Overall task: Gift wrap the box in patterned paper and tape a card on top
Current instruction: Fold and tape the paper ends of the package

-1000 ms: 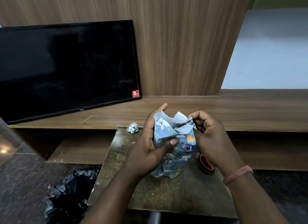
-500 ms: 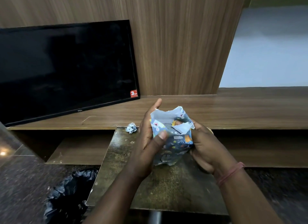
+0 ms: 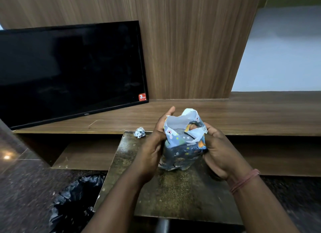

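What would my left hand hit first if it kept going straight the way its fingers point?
Probably the wooden shelf behind the small table. The left hand points up and away alongside the wrapped box, past its open paper top. Depth is unclear from one view.

Black television (image 3: 69, 73) leaning against wood panel: small pale "TCL" logo (image 3: 86, 114) centred on lower bezel. Red sticker (image 3: 142, 97) at screen's lower right corner: large white "3", smaller white print beside and below it too small to read. Patterned paper (image 3: 184, 142) held between both hands: cartoon animal motifs only, no legible lettering.
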